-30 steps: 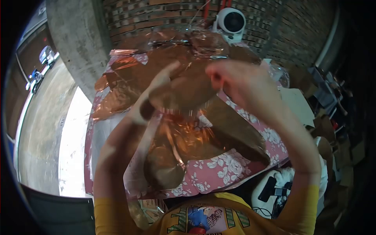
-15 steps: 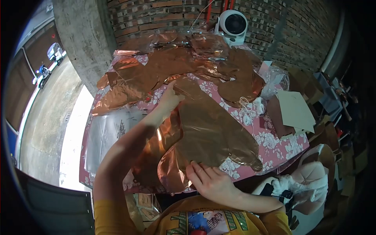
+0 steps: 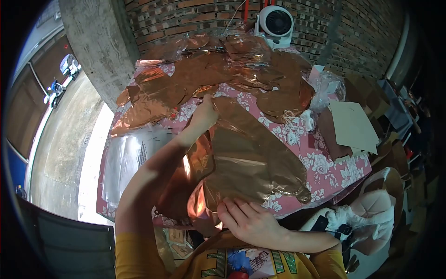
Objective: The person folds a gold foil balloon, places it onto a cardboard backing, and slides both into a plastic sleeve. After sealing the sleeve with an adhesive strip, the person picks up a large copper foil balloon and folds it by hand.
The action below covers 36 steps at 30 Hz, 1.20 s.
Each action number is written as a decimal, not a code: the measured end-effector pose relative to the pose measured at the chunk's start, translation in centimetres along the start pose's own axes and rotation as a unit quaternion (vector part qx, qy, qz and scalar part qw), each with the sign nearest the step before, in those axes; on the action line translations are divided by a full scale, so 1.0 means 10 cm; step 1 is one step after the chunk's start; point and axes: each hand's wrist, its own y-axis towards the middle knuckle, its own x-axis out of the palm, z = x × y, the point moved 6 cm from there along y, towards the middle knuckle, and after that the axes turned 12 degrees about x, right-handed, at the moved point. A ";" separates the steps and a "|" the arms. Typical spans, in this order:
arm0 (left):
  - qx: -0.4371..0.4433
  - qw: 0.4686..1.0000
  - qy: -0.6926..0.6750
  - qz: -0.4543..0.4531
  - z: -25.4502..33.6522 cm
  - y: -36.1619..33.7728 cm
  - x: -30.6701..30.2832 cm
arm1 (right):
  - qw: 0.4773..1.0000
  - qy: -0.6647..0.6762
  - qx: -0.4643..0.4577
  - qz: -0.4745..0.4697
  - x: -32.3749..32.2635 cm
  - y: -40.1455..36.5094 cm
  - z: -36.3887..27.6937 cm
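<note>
A large flat copper-coloured foil balloon [image 3: 246, 162] lies in front of me, its near part folded over at the lower left. My left hand [image 3: 203, 116] is closed at its upper left edge, with the fingertips partly hidden. At the near edge, my right hand [image 3: 248, 218] has its fingers bent over the foil; the thumb is out of sight. More flat copper foil balloons [image 3: 202, 74] spread across the back of the table, and another foil piece [image 3: 281, 100] lies to the right.
A pink flowered cloth [image 3: 320, 179] covers the table. White string [image 3: 291, 123], clear plastic [image 3: 329, 88] and cream card [image 3: 353, 128] lie on the right. Clear plastic bags [image 3: 125, 160] sit at left. A white fan [image 3: 276, 23] stands behind. A padded seat [image 3: 371, 214] is at lower right.
My left hand's extended finger has curled in, and the hand has closed at the foil's edge. The foil's top edge has shifted. My right hand stays at the near edge, slightly lower.
</note>
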 end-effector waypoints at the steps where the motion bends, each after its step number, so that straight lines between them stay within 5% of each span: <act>1: 0.013 0.999 0.047 -0.008 -0.02 0.01 0.00 | 1.000 0.002 0.000 0.000 0.03 0.02 0.00; 18: 0.084 0.990 0.099 0.055 -0.05 -0.03 -0.14 | 0.995 0.098 -0.009 0.002 0.32 0.18 -0.25; 22: 0.051 0.997 0.061 -0.021 -0.23 0.01 -0.04 | 0.997 0.082 0.005 0.002 0.36 0.14 -0.29; 24: 0.107 0.984 0.134 0.053 -0.14 0.02 -0.12 | 0.998 0.061 0.014 0.006 0.39 0.14 -0.29; 36: 0.039 0.993 0.113 0.001 -0.19 0.03 -0.11 | 0.998 0.061 0.020 0.014 0.43 0.14 -0.36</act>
